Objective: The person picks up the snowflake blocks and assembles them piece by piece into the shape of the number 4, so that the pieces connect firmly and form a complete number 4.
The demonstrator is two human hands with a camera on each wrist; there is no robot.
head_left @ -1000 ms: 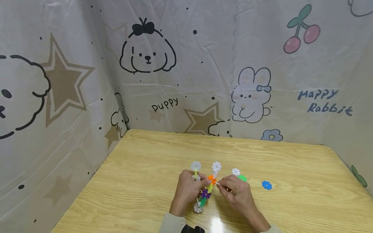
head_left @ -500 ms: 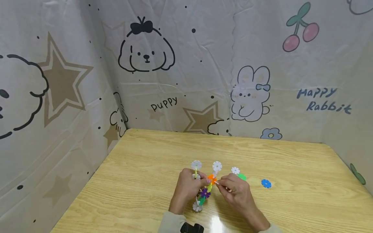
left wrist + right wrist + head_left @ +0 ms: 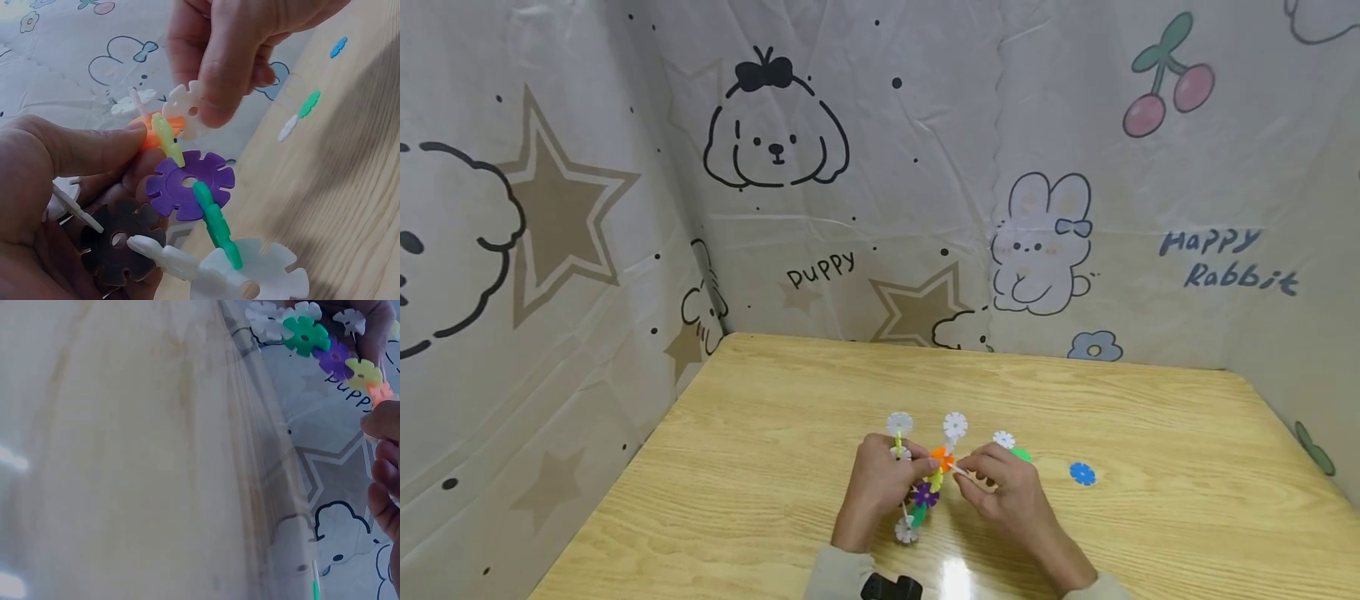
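The left hand point(image 3: 887, 477) has thumb and fingers clamped on the orange disc point(image 3: 942, 458), above the table point(image 3: 760, 425). The right hand point(image 3: 1009, 483) pinches a white disc point(image 3: 179, 100) between thumb and fingers, at the orange disc's right side; whether the two interlock cannot be told. Yellow point(image 3: 167, 140), purple point(image 3: 169, 194) and green point(image 3: 219, 228) discs chain from the orange disc toward the person. A blue disc point(image 3: 1082, 474) lies well right of the orange disc.

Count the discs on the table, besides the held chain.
3: in the head view, a white disc, a green disc next to it, and a blue disc farther right. The right hand may hide others.
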